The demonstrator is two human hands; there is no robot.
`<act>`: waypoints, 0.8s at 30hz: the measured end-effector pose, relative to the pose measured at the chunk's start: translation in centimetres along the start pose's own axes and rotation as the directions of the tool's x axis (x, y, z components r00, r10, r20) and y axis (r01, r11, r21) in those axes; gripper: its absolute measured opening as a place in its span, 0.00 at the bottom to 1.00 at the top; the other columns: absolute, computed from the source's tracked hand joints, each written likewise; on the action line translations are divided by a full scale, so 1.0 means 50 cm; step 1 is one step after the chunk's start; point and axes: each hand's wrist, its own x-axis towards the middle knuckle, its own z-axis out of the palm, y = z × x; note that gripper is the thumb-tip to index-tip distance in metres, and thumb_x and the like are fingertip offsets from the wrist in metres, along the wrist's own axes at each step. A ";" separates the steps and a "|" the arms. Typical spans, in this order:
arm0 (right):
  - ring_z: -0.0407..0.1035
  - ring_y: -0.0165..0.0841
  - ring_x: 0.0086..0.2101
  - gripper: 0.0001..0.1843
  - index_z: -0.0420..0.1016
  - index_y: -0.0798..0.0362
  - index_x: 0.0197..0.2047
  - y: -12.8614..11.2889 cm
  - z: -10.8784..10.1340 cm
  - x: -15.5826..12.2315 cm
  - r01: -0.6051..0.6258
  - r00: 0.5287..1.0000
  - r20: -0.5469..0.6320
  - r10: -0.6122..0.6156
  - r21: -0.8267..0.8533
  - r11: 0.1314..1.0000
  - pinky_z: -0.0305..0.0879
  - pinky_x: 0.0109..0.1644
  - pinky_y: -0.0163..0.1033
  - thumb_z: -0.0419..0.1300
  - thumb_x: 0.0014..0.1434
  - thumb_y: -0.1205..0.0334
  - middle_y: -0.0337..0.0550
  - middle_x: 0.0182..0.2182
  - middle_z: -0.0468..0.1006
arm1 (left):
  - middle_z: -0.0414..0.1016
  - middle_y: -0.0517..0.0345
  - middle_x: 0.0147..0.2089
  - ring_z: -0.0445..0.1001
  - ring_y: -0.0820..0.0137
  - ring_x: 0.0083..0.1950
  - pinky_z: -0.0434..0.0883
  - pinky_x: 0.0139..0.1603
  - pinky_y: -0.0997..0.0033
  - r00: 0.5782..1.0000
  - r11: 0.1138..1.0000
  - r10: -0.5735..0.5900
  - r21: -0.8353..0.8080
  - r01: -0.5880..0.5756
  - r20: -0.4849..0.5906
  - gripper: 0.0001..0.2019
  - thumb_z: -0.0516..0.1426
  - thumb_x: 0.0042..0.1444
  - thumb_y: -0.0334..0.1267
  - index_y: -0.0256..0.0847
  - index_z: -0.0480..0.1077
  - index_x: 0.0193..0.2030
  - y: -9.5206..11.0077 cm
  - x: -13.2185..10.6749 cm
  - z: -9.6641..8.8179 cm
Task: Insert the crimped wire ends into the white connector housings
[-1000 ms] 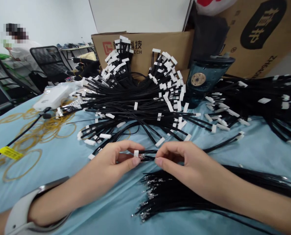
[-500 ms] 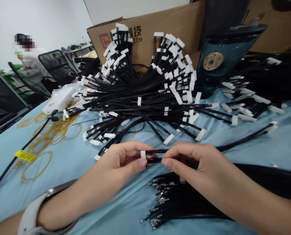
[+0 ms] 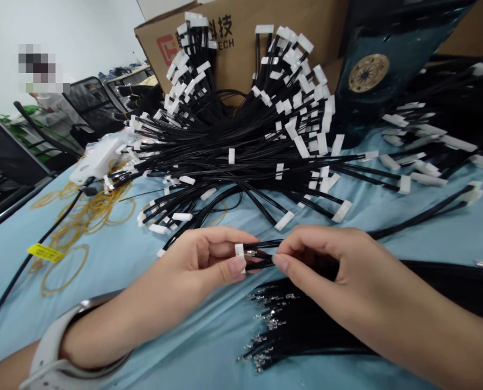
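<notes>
My left hand (image 3: 203,260) pinches a small white connector (image 3: 239,251) between thumb and forefinger. My right hand (image 3: 326,271) pinches thin black wires (image 3: 261,254) with metal terminals right at that connector. The wires run off to the right to another white connector (image 3: 472,193). Under my right hand lies a bundle of bare black wires with metal tips (image 3: 269,325). Behind my hands is a big pile of black wires fitted with white connectors (image 3: 241,141).
A light blue cloth (image 3: 193,352) covers the table. Yellow rubber bands (image 3: 83,216) and a white device (image 3: 99,160) lie at the left. Cardboard boxes (image 3: 249,49) and a dark teal cup (image 3: 371,81) stand behind. A person sits far left by black chairs (image 3: 87,103).
The view has tilted down and closer. My hands stay pinched together at the connector, with the right fingers working the wire ends slightly nearer to it.
</notes>
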 end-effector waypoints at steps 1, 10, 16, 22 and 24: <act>0.69 0.33 0.23 0.10 0.77 0.48 0.29 -0.004 -0.001 0.001 0.004 1.000 0.010 -0.004 0.001 1.000 0.62 0.24 0.36 0.63 0.60 0.53 0.37 0.19 0.72 | 0.87 0.59 0.36 0.80 0.71 0.37 0.72 0.39 0.78 1.000 1.000 -0.010 0.009 0.010 -0.013 0.09 0.68 0.55 0.34 0.38 0.79 0.43 0.002 -0.001 0.002; 0.65 0.29 0.20 0.12 0.73 0.49 0.26 -0.016 -0.005 0.003 0.023 0.997 0.073 -0.024 0.014 1.000 0.57 0.21 0.34 0.56 0.60 0.63 0.36 0.19 0.73 | 0.87 0.58 0.38 0.81 0.70 0.40 0.72 0.43 0.77 0.999 0.998 -0.036 -0.044 0.036 0.012 0.07 0.66 0.58 0.31 0.38 0.78 0.44 0.005 -0.007 0.005; 0.64 0.27 0.19 0.13 0.72 0.49 0.24 -0.014 -0.005 -0.001 0.030 0.996 0.082 -0.030 0.008 1.000 0.55 0.20 0.33 0.56 0.60 0.63 0.34 0.18 0.71 | 0.86 0.59 0.36 0.80 0.71 0.38 0.72 0.41 0.77 0.998 0.998 -0.055 -0.040 0.055 -0.003 0.07 0.66 0.58 0.31 0.37 0.77 0.43 0.007 -0.004 0.005; 0.63 0.27 0.19 0.12 0.71 0.49 0.24 -0.016 -0.007 -0.003 0.047 0.994 0.094 -0.048 0.013 0.999 0.55 0.19 0.33 0.56 0.59 0.65 0.34 0.18 0.71 | 0.86 0.57 0.38 0.80 0.69 0.39 0.72 0.41 0.75 0.997 0.997 -0.071 0.019 0.071 -0.028 0.07 0.65 0.58 0.33 0.37 0.78 0.44 0.014 -0.008 0.007; 0.63 0.27 0.19 0.12 0.71 0.49 0.24 -0.017 -0.007 -0.003 0.042 0.994 0.096 -0.043 0.013 0.999 0.54 0.19 0.33 0.56 0.60 0.64 0.34 0.18 0.71 | 0.87 0.57 0.38 0.80 0.68 0.40 0.72 0.42 0.74 0.997 0.997 -0.073 0.011 0.073 -0.022 0.08 0.66 0.57 0.33 0.38 0.78 0.43 0.015 -0.008 0.007</act>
